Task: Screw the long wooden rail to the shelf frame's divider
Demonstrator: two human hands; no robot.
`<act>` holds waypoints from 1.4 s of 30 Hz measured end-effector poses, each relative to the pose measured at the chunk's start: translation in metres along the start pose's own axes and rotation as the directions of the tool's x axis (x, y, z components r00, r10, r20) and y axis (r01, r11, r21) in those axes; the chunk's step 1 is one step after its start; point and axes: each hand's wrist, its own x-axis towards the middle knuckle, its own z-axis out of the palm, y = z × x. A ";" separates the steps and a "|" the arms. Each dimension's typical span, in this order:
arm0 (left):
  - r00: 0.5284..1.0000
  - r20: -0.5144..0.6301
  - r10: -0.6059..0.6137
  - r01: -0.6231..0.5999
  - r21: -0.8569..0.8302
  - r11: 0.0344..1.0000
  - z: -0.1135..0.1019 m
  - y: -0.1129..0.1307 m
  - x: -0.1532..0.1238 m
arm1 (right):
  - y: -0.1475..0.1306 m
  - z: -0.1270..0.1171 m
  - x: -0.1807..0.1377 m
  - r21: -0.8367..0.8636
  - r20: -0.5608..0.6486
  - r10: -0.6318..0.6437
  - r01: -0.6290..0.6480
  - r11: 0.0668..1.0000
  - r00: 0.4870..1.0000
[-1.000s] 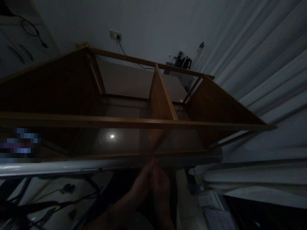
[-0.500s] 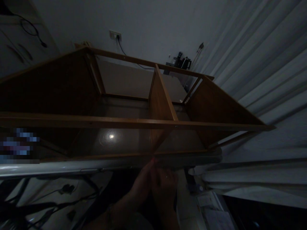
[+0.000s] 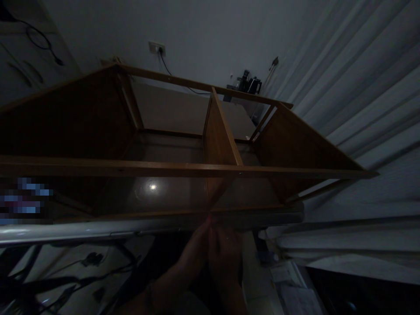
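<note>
A brown wooden cabinet frame (image 3: 183, 168) lies on its back on a table, with a middle divider (image 3: 218, 131) splitting it in two. Both my hands are raised together under its near bottom edge, right below the divider. My left hand (image 3: 193, 253) reaches up with its fingertips pinched against that edge. My right hand (image 3: 225, 253) is curled beside it, touching the left, its fingers bent close to the same spot. The light is dim and anything small between the fingers is hidden.
The table's pale edge (image 3: 98, 227) runs across below the frame. Dark cables (image 3: 92, 262) lie on the floor at the lower left. Grey curtains (image 3: 354, 87) hang on the right. A wall socket (image 3: 156, 47) with a cord and a dark kettle (image 3: 252, 85) are behind.
My right hand has risen a little and closed in beside my left at the frame's bottom edge. The frame has stayed still.
</note>
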 end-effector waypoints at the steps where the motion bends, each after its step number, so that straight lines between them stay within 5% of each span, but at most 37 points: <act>1: 1.000 -0.001 -0.007 0.007 -0.011 1.000 0.001 0.000 -0.001 | 0.000 0.000 -0.001 0.051 0.012 0.036 -0.037 0.998 0.999; 9: 0.999 -0.024 -0.021 0.020 -0.020 1.000 0.006 0.002 -0.002 | 0.002 0.011 -0.016 0.219 0.043 0.234 -0.238 0.946 0.971; 15: 0.986 -0.166 0.014 -0.012 0.010 1.000 0.006 0.001 -0.003 | 0.007 0.025 -0.030 0.408 0.125 0.452 -0.461 0.788 0.883; 18: 0.989 -0.148 0.014 -0.011 0.021 1.000 0.003 0.000 -0.002 | 0.007 0.022 -0.026 0.310 0.065 0.404 -0.404 0.861 0.912; 24: 0.995 -0.102 0.015 -0.013 0.027 1.000 0.000 -0.001 0.001 | 0.009 -0.001 -0.010 0.000 -0.031 0.100 -0.100 0.995 0.995; 29: 0.992 -0.115 0.043 -0.043 0.001 0.999 0.007 0.002 -0.002 | 0.006 -0.004 -0.011 -0.074 -0.028 0.081 -0.083 0.994 0.996; 33: 0.993 -0.119 -0.003 0.006 0.021 1.000 0.008 0.004 -0.004 | 0.000 0.008 -0.013 0.035 -0.069 0.183 -0.181 0.983 0.981; 35: 0.995 -0.102 -0.018 0.021 0.034 0.999 0.005 0.003 -0.003 | -0.003 0.014 -0.016 0.183 -0.034 0.322 -0.311 0.933 0.946; 38: 0.993 -0.108 -0.036 0.042 0.050 0.998 0.000 0.002 -0.001 | -0.005 0.021 -0.018 0.444 0.171 0.505 -0.524 0.727 0.846; 40: 0.990 -0.127 -0.056 0.061 0.040 0.997 0.000 0.002 0.000 | -0.005 0.022 -0.019 0.538 0.287 0.526 -0.589 0.604 0.801; 42: 0.988 -0.142 -0.060 0.064 0.021 0.998 0.002 0.002 0.000 | -0.003 0.020 -0.017 0.531 0.275 0.514 -0.574 0.623 0.812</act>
